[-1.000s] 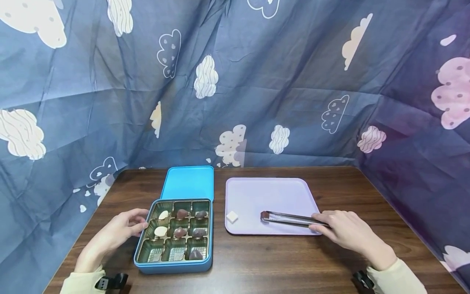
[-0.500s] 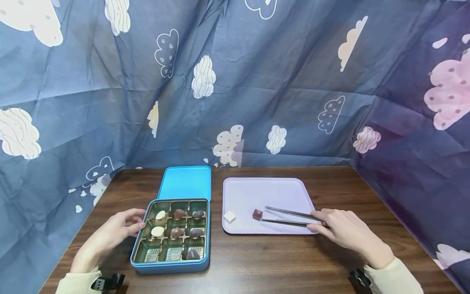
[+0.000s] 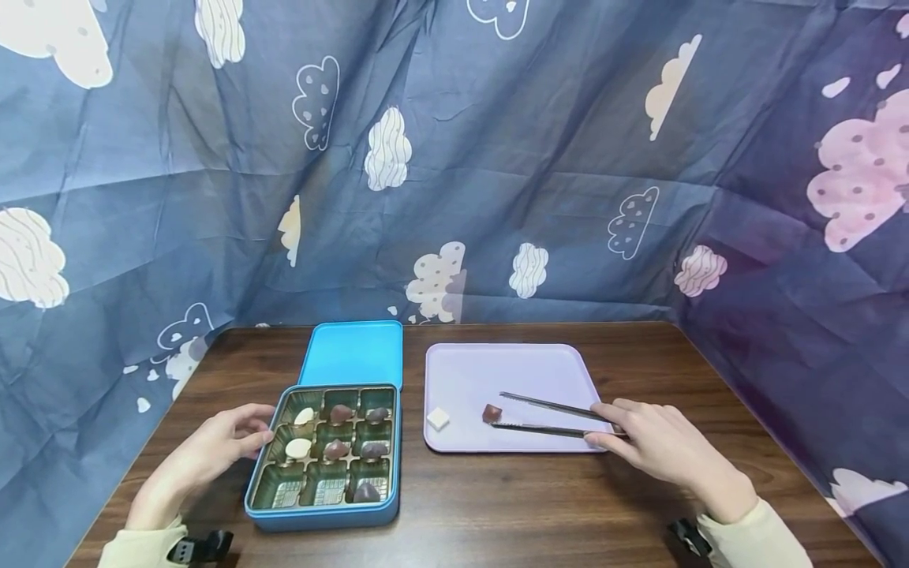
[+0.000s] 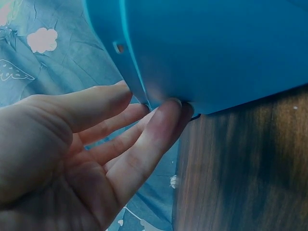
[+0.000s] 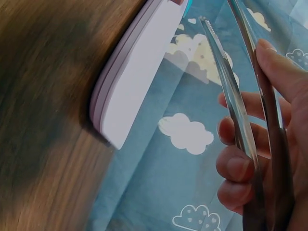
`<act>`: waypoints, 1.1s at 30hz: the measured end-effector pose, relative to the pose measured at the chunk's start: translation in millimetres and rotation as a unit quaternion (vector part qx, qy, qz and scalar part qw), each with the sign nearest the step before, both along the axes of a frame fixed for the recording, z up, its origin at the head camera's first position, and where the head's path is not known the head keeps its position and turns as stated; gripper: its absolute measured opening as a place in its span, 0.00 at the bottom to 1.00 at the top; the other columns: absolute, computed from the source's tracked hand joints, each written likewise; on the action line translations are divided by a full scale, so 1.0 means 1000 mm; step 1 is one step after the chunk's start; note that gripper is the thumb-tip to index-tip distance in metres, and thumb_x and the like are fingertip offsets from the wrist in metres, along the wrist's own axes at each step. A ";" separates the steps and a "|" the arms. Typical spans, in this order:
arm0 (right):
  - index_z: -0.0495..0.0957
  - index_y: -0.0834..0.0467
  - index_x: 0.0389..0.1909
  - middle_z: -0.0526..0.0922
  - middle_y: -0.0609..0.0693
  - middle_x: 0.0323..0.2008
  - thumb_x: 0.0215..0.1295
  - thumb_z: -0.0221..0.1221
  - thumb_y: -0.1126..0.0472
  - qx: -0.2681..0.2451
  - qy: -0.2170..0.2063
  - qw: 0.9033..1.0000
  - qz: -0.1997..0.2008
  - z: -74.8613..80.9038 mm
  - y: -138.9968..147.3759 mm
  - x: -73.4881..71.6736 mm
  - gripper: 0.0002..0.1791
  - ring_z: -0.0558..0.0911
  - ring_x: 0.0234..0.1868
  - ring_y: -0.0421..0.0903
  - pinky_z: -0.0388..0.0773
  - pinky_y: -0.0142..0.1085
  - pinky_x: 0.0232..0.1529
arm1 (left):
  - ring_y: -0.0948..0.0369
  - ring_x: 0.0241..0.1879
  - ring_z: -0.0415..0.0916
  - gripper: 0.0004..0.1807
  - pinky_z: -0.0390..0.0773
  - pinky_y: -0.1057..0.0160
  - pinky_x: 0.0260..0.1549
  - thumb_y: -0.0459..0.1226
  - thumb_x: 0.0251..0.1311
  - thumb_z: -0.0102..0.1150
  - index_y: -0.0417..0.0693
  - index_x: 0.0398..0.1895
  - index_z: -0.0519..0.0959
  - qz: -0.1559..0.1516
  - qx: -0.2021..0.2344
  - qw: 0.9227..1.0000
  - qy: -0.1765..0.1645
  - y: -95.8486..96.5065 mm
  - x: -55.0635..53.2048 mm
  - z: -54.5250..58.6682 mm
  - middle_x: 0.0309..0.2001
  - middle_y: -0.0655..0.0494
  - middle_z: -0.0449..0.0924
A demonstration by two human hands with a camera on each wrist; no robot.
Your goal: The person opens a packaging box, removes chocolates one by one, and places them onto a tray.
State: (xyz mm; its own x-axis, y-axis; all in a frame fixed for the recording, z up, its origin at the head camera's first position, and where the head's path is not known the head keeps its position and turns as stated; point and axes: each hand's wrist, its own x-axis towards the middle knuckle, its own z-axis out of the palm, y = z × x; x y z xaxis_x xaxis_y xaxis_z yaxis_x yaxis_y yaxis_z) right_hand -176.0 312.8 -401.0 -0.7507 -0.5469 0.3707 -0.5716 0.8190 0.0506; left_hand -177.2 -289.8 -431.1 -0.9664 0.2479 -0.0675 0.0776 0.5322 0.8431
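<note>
A blue tin [image 3: 323, 517] with a sectioned gold insert holds white, milk-brown and dark chocolates. My left hand [image 3: 213, 446] is at its left side; in the left wrist view the fingertips [image 4: 166, 113] touch its outer wall and the thumb lies along the rim. My right hand [image 3: 656, 442] grips metal tongs [image 3: 550, 431], thumb on one arm and fingers around the other. The tong arms are spread. Between them, close by the lower tip, a brown cube-shaped chocolate [image 3: 491, 413] lies on the lilac tray [image 3: 483, 363]. A white cube [image 3: 438, 418] lies near the tray's left edge.
The tin's bright blue lid [image 3: 353, 351] lies flipped back behind it. Both tin and tray stand on a dark wooden table [image 3: 511, 505]. A blue cloth with clouds [image 3: 476, 173] hangs around the back and sides.
The tongs, earlier closed on the brown chocolate, have spread apart, and the chocolate has shifted slightly left on the tray. The left hand stays at the tin. The head view has turned slightly right.
</note>
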 end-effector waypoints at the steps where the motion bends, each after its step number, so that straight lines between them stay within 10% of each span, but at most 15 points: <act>1: 0.83 0.52 0.45 0.73 0.34 0.24 0.58 0.65 0.39 -0.002 0.004 1.000 0.005 0.000 -0.001 0.000 0.23 0.71 0.21 0.31 0.68 0.35 0.15 | 0.52 0.40 0.81 0.24 0.84 0.62 0.36 0.30 0.65 0.58 0.24 0.60 0.67 0.000 0.000 1.000 0.001 0.000 0.000 0.000 0.41 0.43 0.79; 21: 0.81 0.51 0.47 0.71 0.35 0.27 0.61 0.63 0.40 -0.014 0.079 0.984 0.160 0.003 -0.058 0.008 0.22 0.65 0.18 0.32 0.64 0.30 0.13 | 0.53 0.39 0.81 0.23 0.84 0.62 0.36 0.29 0.65 0.57 0.23 0.60 0.67 -0.006 0.001 1.000 0.006 0.001 -0.001 -0.001 0.41 0.42 0.79; 33: 0.78 0.57 0.54 0.78 0.46 0.40 0.74 0.46 0.40 0.041 0.134 0.972 0.191 0.009 -0.103 -0.006 0.27 0.78 0.39 0.45 0.74 0.39 0.33 | 0.54 0.39 0.81 0.25 0.83 0.62 0.36 0.31 0.66 0.58 0.24 0.60 0.67 -0.009 -0.004 1.000 0.011 -0.001 -0.001 0.000 0.42 0.43 0.79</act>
State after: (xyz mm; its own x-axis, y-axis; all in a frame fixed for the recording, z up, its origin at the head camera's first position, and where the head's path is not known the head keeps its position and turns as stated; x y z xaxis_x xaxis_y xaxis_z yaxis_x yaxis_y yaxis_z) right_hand -182.2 210.3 -392.4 -0.3696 -0.8030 0.4675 -0.7905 0.5362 0.2961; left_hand -178.6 -291.1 -431.2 -0.9631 0.2647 -0.0487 0.1052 0.5366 0.8373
